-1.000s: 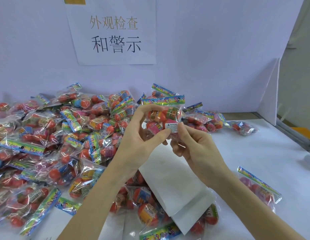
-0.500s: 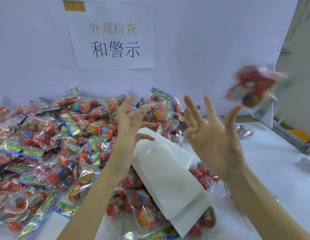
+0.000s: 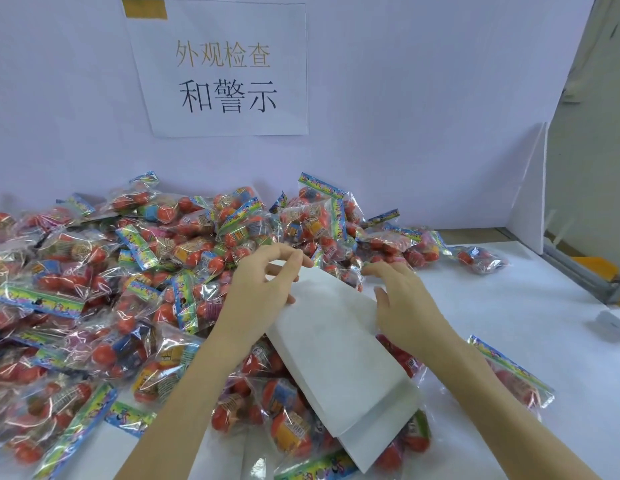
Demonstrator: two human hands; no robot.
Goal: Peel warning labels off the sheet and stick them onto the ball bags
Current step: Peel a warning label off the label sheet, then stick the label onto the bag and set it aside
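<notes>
Hanging above the ball bags (image 3: 135,278), a sign (image 3: 225,71) reads "外观检查 和警示".

Factory packing station, heaped ball bags (image 3: 135,271) on white table (image 3: 492,306), printed wall sign (image 3: 225,71)

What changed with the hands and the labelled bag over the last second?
The bag both hands held was tossed away to the right and is out of view. The left hand and right hand came down to the white label sheet, fingers at its top edge. The bag pile stayed put.
</notes>
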